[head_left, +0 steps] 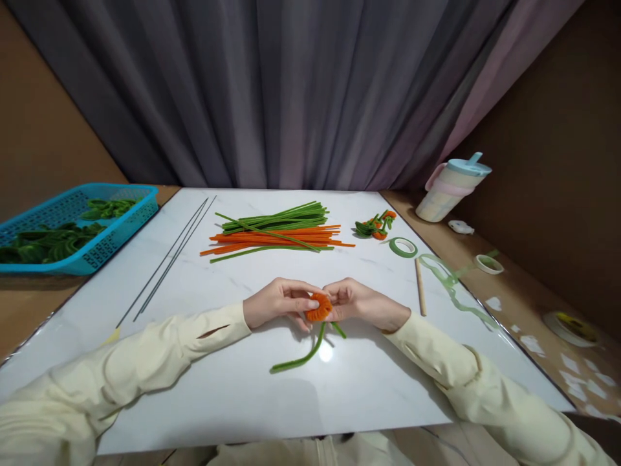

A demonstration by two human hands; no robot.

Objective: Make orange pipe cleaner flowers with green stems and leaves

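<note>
Both my hands meet over the middle of the white board (242, 401). My left hand (276, 302) and my right hand (359, 302) are closed in a pinch on a small coil of orange pipe cleaner (317, 307). A green pipe cleaner stem (303, 357) hangs from the coil and curves down to the left across the board. Behind my hands lies a pile of green and orange pipe cleaners (276, 232).
A blue basket (114, 236) with green pieces stands at the left. Thin metal wires (169, 259) lie on the board. Finished orange and green flowers (374, 225), a green tape roll (403, 246), a wooden stick (420, 286) and a lidded cup (453, 188) are at the right.
</note>
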